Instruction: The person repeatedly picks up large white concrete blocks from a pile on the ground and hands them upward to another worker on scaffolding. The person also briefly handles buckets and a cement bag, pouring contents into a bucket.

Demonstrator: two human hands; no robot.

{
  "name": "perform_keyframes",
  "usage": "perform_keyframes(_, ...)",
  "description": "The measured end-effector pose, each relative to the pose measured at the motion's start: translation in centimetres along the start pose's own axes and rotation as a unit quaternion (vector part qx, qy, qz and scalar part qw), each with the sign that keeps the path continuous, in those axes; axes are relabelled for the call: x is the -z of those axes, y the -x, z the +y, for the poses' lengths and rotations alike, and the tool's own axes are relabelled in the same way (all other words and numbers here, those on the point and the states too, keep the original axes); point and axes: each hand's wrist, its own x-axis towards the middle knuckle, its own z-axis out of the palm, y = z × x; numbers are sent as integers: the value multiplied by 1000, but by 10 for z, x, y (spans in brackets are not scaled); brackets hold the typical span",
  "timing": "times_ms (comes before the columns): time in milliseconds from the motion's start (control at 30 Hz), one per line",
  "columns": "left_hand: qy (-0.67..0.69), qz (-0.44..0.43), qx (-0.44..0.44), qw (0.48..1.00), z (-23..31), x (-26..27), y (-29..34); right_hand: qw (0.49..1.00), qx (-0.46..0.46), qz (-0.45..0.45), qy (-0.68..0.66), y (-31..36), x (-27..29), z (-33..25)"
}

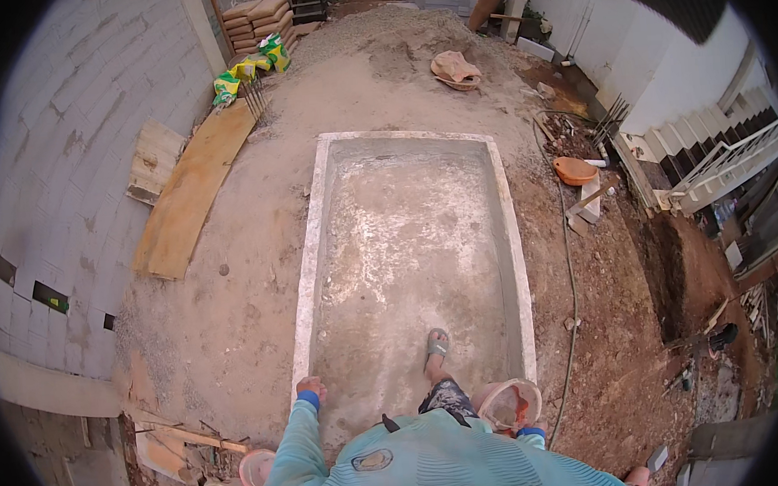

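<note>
My left hand [312,388], below a blue cuff, is curled closed above the near left edge of a low rectangular basin [306,293]; nothing shows in it. At my right side is a pale bucket [485,401] with grey material and something red inside. My right hand [541,425] is at the bucket's near rim, mostly hidden, so its grip cannot be made out. One of my feet, in a grey-green sandal [438,342], stands on the basin's grey cement floor.
Pinkish buckets [257,469] stand low on the left. Wooden boards [194,192] lie by the block wall, with stacked sacks [255,24] farther back. On the right are a hose [573,303], an orange basin [575,170] and rubble. A sand heap [394,38] rises beyond.
</note>
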Motion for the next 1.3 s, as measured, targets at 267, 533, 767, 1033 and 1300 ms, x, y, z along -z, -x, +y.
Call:
perform_keyframes(267,185,154,272,932,-14,-46,8,995,-32,-67,64,-38,-299,-45)
perform_keyframes(533,-86,-30,100,991,193,-208,-68,987,-36,-101,118,-38,-531,-66)
perform_keyframes(767,126,114,128,977,405,-248,-291,987,-50,-82,127,-53,-721,-43)
perform_keyframes(1033,135,8,-39,990,719,-346,-412,989,-44,-51,131,-34,-921,-46)
perform_keyframes(1300,179,26,-23,983,850,-388,-512,984,-60,-56,161,-60,-1148,-34)
